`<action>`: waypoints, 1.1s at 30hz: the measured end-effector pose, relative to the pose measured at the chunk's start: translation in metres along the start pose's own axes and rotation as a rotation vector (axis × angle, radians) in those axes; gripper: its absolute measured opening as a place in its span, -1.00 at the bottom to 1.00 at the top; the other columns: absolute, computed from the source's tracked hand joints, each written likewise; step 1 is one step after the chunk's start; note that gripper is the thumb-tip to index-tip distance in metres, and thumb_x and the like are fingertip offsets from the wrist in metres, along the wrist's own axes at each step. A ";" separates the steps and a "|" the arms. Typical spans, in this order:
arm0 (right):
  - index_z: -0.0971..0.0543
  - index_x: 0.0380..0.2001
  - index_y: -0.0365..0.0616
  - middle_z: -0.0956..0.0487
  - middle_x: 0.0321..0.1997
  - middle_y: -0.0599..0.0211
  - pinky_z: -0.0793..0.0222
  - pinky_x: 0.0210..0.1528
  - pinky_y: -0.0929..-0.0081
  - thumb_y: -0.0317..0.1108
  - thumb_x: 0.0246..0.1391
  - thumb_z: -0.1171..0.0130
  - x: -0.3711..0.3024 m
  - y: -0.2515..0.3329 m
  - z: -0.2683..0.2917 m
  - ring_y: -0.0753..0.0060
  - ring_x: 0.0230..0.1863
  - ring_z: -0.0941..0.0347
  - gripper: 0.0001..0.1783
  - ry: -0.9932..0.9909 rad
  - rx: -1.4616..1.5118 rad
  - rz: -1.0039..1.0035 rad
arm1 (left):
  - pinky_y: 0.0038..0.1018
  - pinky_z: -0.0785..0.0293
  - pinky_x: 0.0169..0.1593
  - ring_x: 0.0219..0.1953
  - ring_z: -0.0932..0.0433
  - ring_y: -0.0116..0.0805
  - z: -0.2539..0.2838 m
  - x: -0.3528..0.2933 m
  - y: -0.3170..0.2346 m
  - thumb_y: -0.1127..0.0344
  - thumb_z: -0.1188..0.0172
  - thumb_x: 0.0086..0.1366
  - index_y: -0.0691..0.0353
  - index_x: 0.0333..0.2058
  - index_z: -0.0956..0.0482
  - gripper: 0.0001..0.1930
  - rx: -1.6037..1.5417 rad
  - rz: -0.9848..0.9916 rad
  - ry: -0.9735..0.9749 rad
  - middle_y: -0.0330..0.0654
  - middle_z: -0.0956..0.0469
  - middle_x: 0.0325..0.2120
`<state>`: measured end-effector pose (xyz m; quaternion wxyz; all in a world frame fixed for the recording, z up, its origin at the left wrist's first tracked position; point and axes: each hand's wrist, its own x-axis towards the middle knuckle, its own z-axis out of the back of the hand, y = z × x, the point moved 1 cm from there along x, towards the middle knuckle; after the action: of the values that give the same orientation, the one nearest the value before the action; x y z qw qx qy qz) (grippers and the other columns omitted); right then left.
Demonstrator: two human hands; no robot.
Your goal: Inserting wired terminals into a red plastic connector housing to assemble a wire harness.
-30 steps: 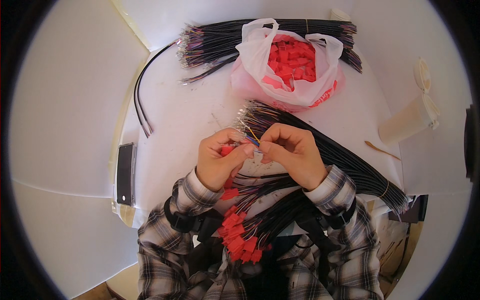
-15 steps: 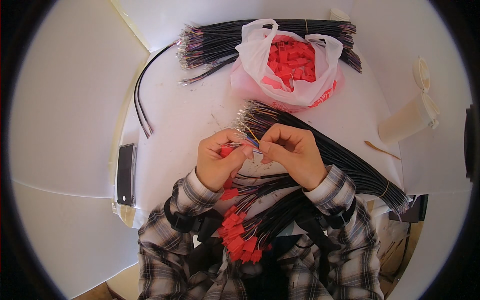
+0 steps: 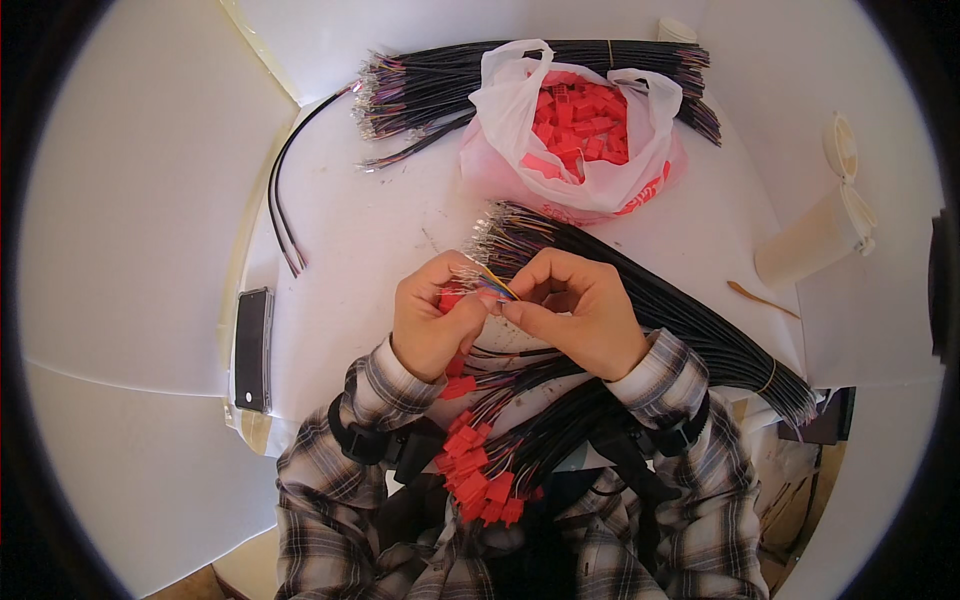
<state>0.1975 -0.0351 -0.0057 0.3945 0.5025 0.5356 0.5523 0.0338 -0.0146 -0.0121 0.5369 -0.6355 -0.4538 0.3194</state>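
Observation:
My left hand (image 3: 437, 310) is closed around a red plastic connector housing (image 3: 450, 299), which shows between the fingers. Thin coloured wires (image 3: 497, 284), yellow and blue among them, run from it toward my right hand (image 3: 578, 308). That hand pinches these wires between thumb and forefinger, close to the left fingertips. How far the wire ends sit in the housing is hidden by the fingers. Below the hands lie black cables fitted with red connectors (image 3: 470, 465), near my lap. Just beyond the hands, a tied bundle of black cables (image 3: 650, 285) slants to the lower right, its metal terminals at the upper left.
A white plastic bag (image 3: 505, 125) full of red housings (image 3: 585, 120) stands at the back, before another cable bundle (image 3: 430, 85). Two loose cables (image 3: 275, 190) and a phone (image 3: 253, 350) lie left. On the right are an open-lidded cream container (image 3: 815, 240) and a thin brown strip (image 3: 760, 298).
My right hand has shifted slightly left, nearer the left one, and its fingers have moved along the wires. The yellow wire now lies closer to the left fingertips. The left hand is almost unmoved.

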 end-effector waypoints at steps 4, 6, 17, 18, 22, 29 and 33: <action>-0.48 -0.47 -0.23 -0.47 -0.54 0.50 -0.22 -0.52 0.81 -0.47 -0.11 -0.16 0.001 0.000 0.002 0.79 -0.56 -0.31 -0.90 -0.009 0.022 -0.058 | -0.72 -0.10 -0.72 -0.78 -0.19 -0.68 -0.002 0.000 0.002 0.58 0.04 0.10 0.31 -0.39 -0.37 -0.92 -0.077 0.000 -0.023 -0.21 -0.43 -0.60; -0.47 -0.47 -0.24 -0.47 -0.52 0.48 -0.24 -0.51 0.80 -0.49 -0.10 -0.14 0.002 0.002 0.001 0.77 -0.55 -0.32 -0.91 -0.027 0.086 -0.063 | -0.67 -0.04 -0.76 -0.85 -0.13 -0.61 -0.001 0.001 0.003 0.49 0.04 0.12 0.28 -0.42 -0.30 -0.96 -0.039 -0.019 -0.003 -0.12 -0.42 -0.54; -0.49 -0.37 -0.25 -0.42 -0.45 0.45 -0.29 -0.48 0.74 -0.59 -0.10 -0.05 0.002 -0.002 0.002 0.71 -0.52 -0.32 -0.85 0.007 0.051 -0.025 | -0.74 -0.08 -0.71 -0.76 -0.19 -0.70 -0.001 0.000 0.000 0.56 0.04 0.12 0.32 -0.39 -0.40 -0.93 -0.024 0.003 -0.084 -0.27 -0.43 -0.62; -0.49 -0.36 -0.24 -0.41 -0.46 0.44 -0.25 -0.50 0.73 -0.60 -0.14 -0.07 0.003 -0.006 0.002 0.71 -0.53 -0.29 -0.82 -0.005 -0.050 0.090 | -0.74 -0.07 -0.70 -0.76 -0.19 -0.70 -0.002 0.000 -0.002 0.55 0.03 0.12 0.32 -0.37 -0.42 -0.91 0.002 0.011 -0.095 -0.29 -0.43 -0.62; -0.50 -0.36 -0.25 -0.41 -0.49 0.44 -0.15 -0.53 0.71 -0.60 -0.24 -0.11 0.003 -0.005 0.002 0.71 -0.57 -0.20 -0.76 -0.016 -0.252 0.188 | -0.78 -0.11 -0.64 -0.70 -0.22 -0.74 -0.002 -0.001 -0.006 0.54 0.00 0.12 0.33 -0.26 -0.46 -0.82 0.088 0.008 -0.079 -0.30 -0.45 -0.58; -0.50 -0.37 -0.28 -0.43 -0.49 0.46 -0.17 -0.52 0.74 -0.58 -0.19 -0.13 0.002 -0.006 0.000 0.75 -0.55 -0.23 -0.80 -0.019 -0.094 0.102 | -0.65 -0.31 -0.37 -0.47 -0.35 -0.61 -0.001 0.002 -0.002 0.52 -0.01 0.11 0.38 -0.16 -0.44 -0.72 0.269 -0.044 -0.015 -0.28 -0.46 -0.51; -0.49 -0.39 -0.31 -0.47 -0.49 0.46 -0.21 -0.49 0.78 -0.52 -0.11 -0.14 0.001 -0.001 0.002 0.78 -0.52 -0.29 -0.85 -0.016 0.047 0.056 | -0.63 -0.33 -0.36 -0.47 -0.37 -0.60 0.002 0.005 0.010 0.49 -0.04 0.11 0.37 -0.19 -0.46 -0.75 0.387 0.006 0.099 -0.26 -0.44 -0.54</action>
<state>0.1991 -0.0338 -0.0064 0.3714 0.5308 0.5308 0.5464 0.0359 -0.0093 -0.0221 0.6698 -0.5367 -0.3550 0.3705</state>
